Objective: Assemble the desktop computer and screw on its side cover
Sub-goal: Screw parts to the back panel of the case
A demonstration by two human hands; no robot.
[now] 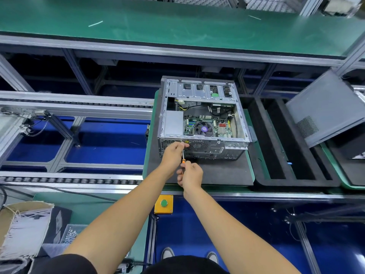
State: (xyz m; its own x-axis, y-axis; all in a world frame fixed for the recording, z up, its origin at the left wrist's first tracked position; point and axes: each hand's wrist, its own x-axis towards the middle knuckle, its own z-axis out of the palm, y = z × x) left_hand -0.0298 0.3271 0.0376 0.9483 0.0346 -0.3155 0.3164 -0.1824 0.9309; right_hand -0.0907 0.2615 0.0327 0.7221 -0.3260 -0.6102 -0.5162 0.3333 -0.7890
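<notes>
One computer case (203,117) lies open on a dark mat (217,171) on the counter; no writing is readable. The right hand (190,176) grips one screwdriver (183,158), while the left hand (173,153) pinches its tip at the case's back. One side cover (325,107) leans to the right.

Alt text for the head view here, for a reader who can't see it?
A person's right hand grips a screwdriver aimed at the rear panel of an open computer case, while the left hand steadies its tip there. The side cover leans on foam trays to the right.
</notes>
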